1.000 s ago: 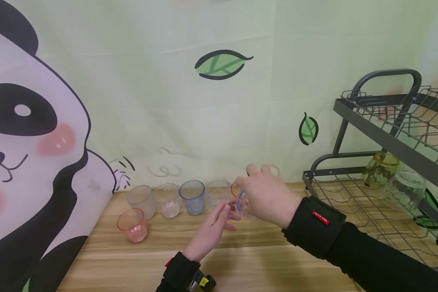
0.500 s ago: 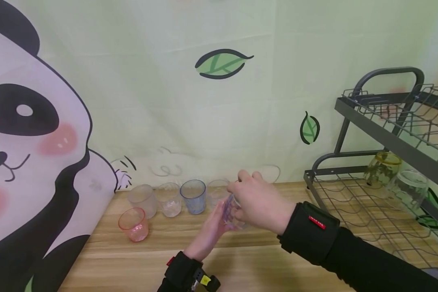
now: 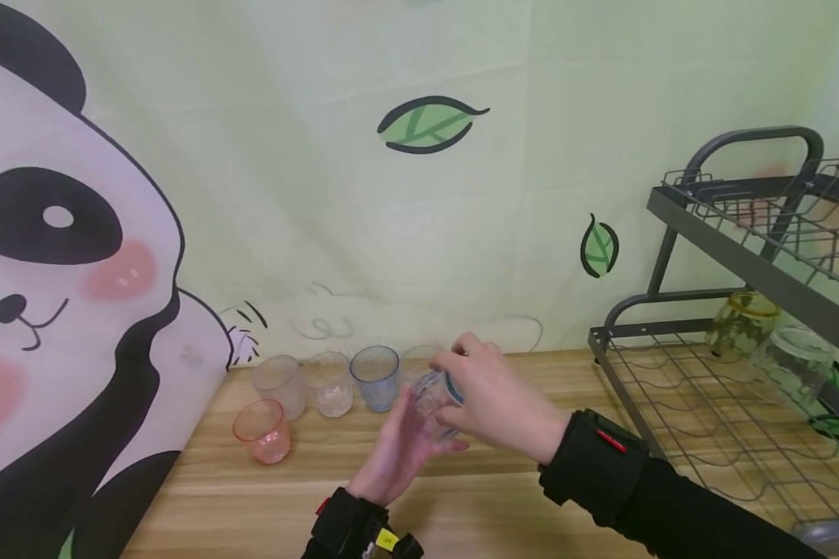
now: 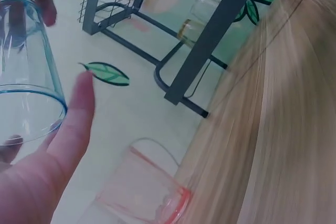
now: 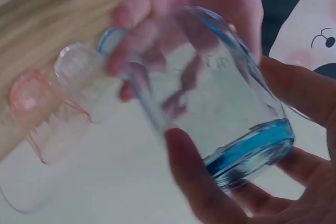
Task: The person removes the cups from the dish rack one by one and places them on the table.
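Note:
A clear drinking glass (image 3: 433, 400) with a blue band at its base lies tilted in the air, its mouth toward the left hand. My right hand (image 3: 496, 400) grips it near the base; in the right wrist view the thumb and fingers wrap round the blue band (image 5: 252, 148). At the mouth end, my left hand (image 3: 395, 450) has its palm and fairly straight fingers against the rim. The left wrist view shows its extended index finger (image 4: 79, 108) beside the rim. Behind the hands, a pink-rimmed glass (image 4: 147, 187) stands on the table, hidden in the head view.
A row of clear glasses (image 3: 332, 388) and a blue glass (image 3: 376, 380) stands along the back wall, a pink glass (image 3: 263, 435) in front at left. On the right, a dark two-tier wire rack (image 3: 622, 388) holds a yellow glass (image 3: 744, 326) and a clear glass (image 3: 793, 365).
The right hand has brought the glass left and toward the left hand, tipping it over. The left hand has turned its palm up and met the rim.

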Tool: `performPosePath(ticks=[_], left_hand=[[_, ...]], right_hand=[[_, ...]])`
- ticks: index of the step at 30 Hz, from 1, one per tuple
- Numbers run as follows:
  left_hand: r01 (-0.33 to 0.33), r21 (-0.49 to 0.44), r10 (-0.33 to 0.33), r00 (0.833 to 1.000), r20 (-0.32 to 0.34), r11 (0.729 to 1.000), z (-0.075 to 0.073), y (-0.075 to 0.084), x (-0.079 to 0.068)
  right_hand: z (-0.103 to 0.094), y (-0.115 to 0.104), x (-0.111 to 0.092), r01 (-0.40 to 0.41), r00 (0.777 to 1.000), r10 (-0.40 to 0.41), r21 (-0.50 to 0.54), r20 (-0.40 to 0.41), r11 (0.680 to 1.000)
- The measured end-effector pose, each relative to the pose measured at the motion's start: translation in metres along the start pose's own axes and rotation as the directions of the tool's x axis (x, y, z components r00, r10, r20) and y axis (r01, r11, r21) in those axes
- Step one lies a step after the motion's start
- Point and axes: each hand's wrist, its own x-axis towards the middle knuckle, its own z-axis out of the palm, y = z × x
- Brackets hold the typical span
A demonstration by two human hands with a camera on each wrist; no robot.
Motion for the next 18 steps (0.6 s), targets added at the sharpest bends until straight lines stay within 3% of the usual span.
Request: performPosePath(ticks=[7,12,14,15,18], left_hand=[[-0.009,0.121,0.022,0.995,-0.1,0.993,-0.007,0.009,-0.005],[-0.014,0.297,0.072,0.98,-0.185,0.955,-0.011,0.023,-0.011],[0.015,0.433,0.093,0.969,-0.227,0.901,-0.013,0.032,-0.015],[0.039,0.508,0.103,0.963,-0.249,0.86,-0.014,0.037,-0.017],[0.11,0.718,0.133,0.953,-0.272,0.687,-0.017,0.054,-0.025]], right_hand=[[0.022,0.018,-0.005,0.1,0.99,-0.087,0.105,-0.115,0.99],[0.034,0.029,-0.01,0.054,0.987,-0.017,0.233,-0.16,0.971],[0.038,0.034,-0.013,0.02,0.985,0.028,0.281,-0.168,0.959],[0.04,0.036,-0.015,0.01,0.985,0.042,0.294,-0.17,0.956],[0.044,0.044,-0.021,-0.01,0.983,0.071,0.33,-0.171,0.944]])
